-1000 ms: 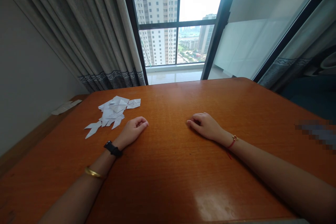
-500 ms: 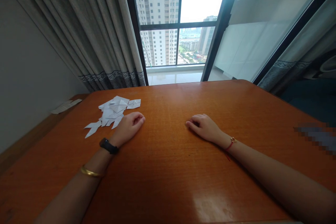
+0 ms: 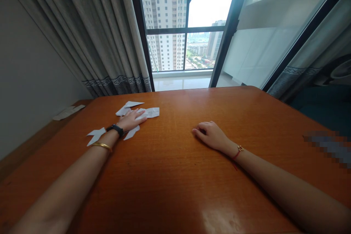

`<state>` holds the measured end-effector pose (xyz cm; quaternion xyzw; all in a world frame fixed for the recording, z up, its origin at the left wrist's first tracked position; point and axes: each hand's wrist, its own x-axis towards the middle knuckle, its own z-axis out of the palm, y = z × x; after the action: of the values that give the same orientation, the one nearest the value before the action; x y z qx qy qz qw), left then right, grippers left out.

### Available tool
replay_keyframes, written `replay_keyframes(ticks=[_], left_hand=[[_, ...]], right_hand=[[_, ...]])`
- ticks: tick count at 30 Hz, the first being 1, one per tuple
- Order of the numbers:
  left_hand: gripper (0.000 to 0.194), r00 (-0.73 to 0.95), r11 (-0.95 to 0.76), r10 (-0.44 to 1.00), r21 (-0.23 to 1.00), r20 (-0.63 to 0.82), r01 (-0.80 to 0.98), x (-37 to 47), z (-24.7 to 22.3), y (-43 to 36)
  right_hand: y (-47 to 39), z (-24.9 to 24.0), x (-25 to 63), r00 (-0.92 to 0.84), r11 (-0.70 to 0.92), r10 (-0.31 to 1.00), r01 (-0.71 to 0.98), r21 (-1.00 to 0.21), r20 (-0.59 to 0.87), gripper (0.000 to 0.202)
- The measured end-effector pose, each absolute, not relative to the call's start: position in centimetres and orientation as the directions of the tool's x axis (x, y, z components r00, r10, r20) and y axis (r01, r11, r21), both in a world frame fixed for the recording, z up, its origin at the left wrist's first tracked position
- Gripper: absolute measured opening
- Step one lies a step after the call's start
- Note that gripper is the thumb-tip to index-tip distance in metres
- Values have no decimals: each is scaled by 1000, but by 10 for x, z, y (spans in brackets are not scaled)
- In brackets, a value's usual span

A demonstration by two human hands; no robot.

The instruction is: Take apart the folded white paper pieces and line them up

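Observation:
My left hand (image 3: 132, 120) lies flat with its fingers stretched out on a pile of white folded paper pieces (image 3: 152, 112) at the left of the table. It covers the middle of the pile. Beyond the hand a pointed paper piece (image 3: 134, 104) sticks out, and another paper strip (image 3: 132, 133) shows under its near side. A forked paper piece (image 3: 96, 135) lies apart, beside my left wrist. My right hand (image 3: 210, 133) rests on the table to the right, away from the paper. Its fingers are curled in, and nothing shows in them.
The brown wooden table (image 3: 170, 175) fills the lower view. Flat papers (image 3: 68, 112) lie beyond its left edge. A blurred-out object (image 3: 329, 146) is at the right side. Past the far edge stand a grey curtain (image 3: 109, 44) and a window.
My left hand has opened from a curl and moved onto the paper pile, and part of the pile has slid to the right. My right hand has stayed almost in place.

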<state>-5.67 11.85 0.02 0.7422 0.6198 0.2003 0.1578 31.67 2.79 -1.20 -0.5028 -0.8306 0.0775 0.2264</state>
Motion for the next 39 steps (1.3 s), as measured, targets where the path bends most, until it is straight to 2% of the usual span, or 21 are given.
replay_keyframes(ticks=[2,4,7,10,13,15,17,19,21,23,25,28,31,33,35,37,39], left_hand=[[56,256,-251,965,461,53,851,-25,-7,108],[57,444,-401,896,407,-12,820,9,-9,92],[65,573,-524,818,474,50,708,52,-2,67],[60,576,-556,793,620,196,554,69,13,57],[56,454,-518,848,605,271,605,45,24,69],[58,305,-364,931,484,200,796,6,25,82],[67,6,-32,996,289,89,957,-44,19,91],[83,-312,306,950,165,17,938,-91,10,92],[93,-486,494,868,77,-104,866,-120,0,86],[91,-428,439,887,30,-173,898,-125,-6,76],[85,-284,296,933,24,-221,955,-104,-8,66],[83,-3,39,962,126,-272,991,-45,-5,51],[87,385,-321,898,280,-214,905,17,0,34],[92,523,-476,844,282,-119,833,49,5,30],[95,566,-547,824,226,-25,806,69,10,37],[98,545,-543,838,165,39,823,79,14,58],[95,504,-504,863,120,38,855,79,17,89]], right_hand=[[28,-12,317,-388,479,871,805,-350,300,30],[27,-11,317,-377,479,866,813,-331,328,28],[22,-8,316,-354,497,829,821,-281,433,20],[15,-6,312,-406,551,786,802,-230,465,41],[11,-5,309,-484,575,796,792,-204,365,46],[12,-6,309,-486,560,816,801,-215,314,40],[16,-7,311,-450,529,836,815,-238,314,34],[22,-7,313,-406,502,847,823,-265,343,29],[26,-8,313,-375,488,852,822,-293,366,27],[26,-9,312,-346,468,859,829,-305,378,28],[21,-9,308,-324,446,864,848,-287,386,29],[10,-9,300,-400,488,848,846,-217,348,38],[2,-9,295,-492,537,837,822,-191,240,50],[2,-10,295,-481,519,851,831,-201,208,50],[6,-11,299,-444,484,870,852,-199,213,47],[13,-12,305,-387,427,895,887,-176,221,44],[21,-13,312,-289,326,931,933,-152,222,42]])
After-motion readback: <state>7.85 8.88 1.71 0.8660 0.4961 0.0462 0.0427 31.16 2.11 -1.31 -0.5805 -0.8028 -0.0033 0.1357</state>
